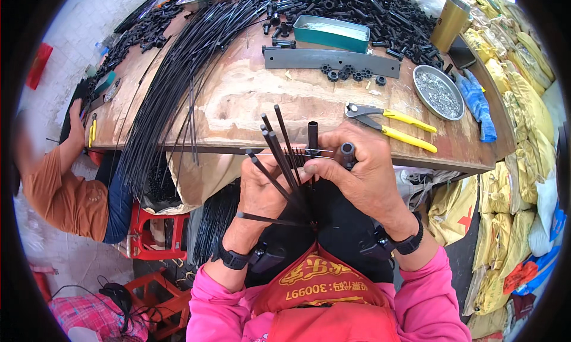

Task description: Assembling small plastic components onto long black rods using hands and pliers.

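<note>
Above my lap, my left hand [260, 186] is closed around several thin black rods [279, 154], which fan out upward and toward me. Close beside it, my right hand [364, 172] grips a short black tube [347, 156] in its curled fingers. A second black tube [313, 137] stands upright by my right thumb and forefinger. Across both hands runs a thin metal wire [285, 151], near the rods' upper parts. My fingertips almost meet there, so exactly what they pinch is partly hidden.
On the wooden table [238, 104] lie long black rods [172, 86], yellow-handled pliers [389, 123], a grey metal bar [333, 61], a green box [331, 38] and a round dish [438, 92]. Black fittings are heaped behind. A co-worker [71, 193] sits left; yellow sacks [505, 223] are stacked right.
</note>
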A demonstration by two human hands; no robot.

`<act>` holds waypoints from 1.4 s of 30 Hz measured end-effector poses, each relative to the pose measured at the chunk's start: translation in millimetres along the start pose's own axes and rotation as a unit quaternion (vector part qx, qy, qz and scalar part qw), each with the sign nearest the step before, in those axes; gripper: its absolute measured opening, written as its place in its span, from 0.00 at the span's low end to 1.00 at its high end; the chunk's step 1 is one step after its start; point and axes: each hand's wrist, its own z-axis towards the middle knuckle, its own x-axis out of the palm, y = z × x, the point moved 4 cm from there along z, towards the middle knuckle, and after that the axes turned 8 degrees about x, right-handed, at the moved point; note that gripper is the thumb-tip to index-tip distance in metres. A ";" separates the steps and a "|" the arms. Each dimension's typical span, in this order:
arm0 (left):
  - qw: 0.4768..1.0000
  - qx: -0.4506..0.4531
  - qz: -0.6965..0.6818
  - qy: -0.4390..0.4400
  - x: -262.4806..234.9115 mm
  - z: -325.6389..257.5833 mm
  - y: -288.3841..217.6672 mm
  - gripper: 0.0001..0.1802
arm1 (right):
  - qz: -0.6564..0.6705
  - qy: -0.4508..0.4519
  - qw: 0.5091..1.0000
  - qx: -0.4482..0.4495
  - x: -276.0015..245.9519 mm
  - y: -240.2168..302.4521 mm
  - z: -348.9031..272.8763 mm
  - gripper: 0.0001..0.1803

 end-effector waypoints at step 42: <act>0.979 -0.028 -0.152 0.129 0.9 8.6 18.9 0.28 | 0.086 0.061 0.994 0.022 -24.5 0.0 28.8 0.15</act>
